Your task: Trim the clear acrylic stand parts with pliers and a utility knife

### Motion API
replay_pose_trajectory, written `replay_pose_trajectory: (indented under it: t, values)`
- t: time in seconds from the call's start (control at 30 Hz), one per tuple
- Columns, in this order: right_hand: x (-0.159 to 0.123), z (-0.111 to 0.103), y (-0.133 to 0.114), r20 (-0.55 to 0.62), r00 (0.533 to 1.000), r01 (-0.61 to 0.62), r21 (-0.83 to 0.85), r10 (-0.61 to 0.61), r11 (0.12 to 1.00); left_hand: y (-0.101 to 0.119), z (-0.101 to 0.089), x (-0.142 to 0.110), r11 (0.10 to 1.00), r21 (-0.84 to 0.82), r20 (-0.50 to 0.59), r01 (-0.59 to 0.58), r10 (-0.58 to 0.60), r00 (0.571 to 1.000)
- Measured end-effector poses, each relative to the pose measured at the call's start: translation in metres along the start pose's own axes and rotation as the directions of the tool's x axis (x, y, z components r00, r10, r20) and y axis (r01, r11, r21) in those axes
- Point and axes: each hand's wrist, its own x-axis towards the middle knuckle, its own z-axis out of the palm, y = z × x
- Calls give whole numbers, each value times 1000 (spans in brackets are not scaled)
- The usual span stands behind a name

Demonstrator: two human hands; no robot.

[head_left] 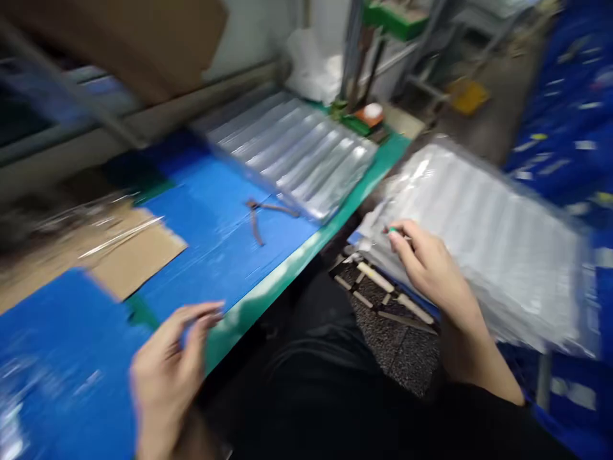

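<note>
My right hand (428, 265) reaches to the right of the bench and rests on the near corner of a stack of clear plastic blister trays (502, 243). Its fingers are curled against the stack's edge, with something small and green at the fingertips. My left hand (170, 367) hovers over the green front edge of the bench (287, 268), fingers loosely bent and apart, holding nothing that I can see. Another clear ribbed tray (297, 150) lies on the blue sheet (215, 230) further back. The whole picture is smeared by motion.
A brown rubber band or cord (261, 214) lies on the blue sheet. Cardboard (129, 255) sits at the left, with a cardboard box (143, 38) above. Blue printed packaging (569, 108) fills the right side. A metal rack and green parts (383, 25) stand behind.
</note>
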Motion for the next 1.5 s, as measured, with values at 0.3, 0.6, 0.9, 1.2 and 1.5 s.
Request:
replay_pose_trajectory:
  t: [0.3, 0.6, 0.9, 1.2, 1.5]
  values:
    - [-10, 100, -121, 277, 728, 567, 271, -627, 778, 4, -8, -31, 992, 18, -5, -125, 125, 992]
    - [-12, 113, -135, 339, 637, 589, 366, -692, 721, 1, -24, -42, 997, 33, -108, -71, 74, 991]
    - [-11, 125, -139, 334, 620, 598, 385, -710, 703, -2, -28, -45, 998, 23, -122, -66, 68, 990]
    - [-7, 127, -142, 335, 603, 608, 394, -724, 689, 1, -30, -45, 998, 40, -128, -42, 47, 991]
    - [-7, 124, -147, 365, 600, 569, 431, -712, 700, -1, -32, -45, 997, 43, -118, -59, 63, 991]
